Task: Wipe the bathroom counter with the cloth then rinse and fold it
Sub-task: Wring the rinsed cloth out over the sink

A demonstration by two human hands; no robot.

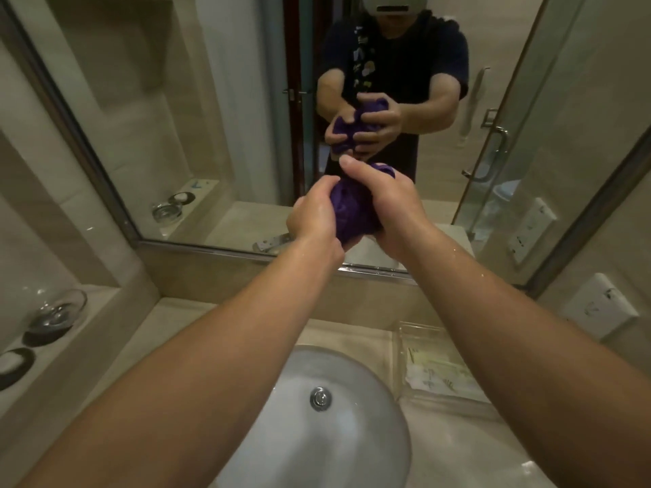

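A bunched purple cloth (352, 213) is held up in front of the mirror, above the back of the white sink (370, 434). My left hand (311, 216) grips its left side with curled fingers. My right hand (384, 202) wraps over its top and right side. Both hands and forearms are wet. The beige counter (458, 445) runs around the sink. The tap is hidden behind my hands, showing only in the mirror's reflection.
A clear tray (436, 364) with packets sits right of the sink. A glass dish (58, 313) and a round dark dish (14, 366) stand on the left ledge. The mirror (197, 110) fills the wall ahead. A wall socket (599, 308) is at right.
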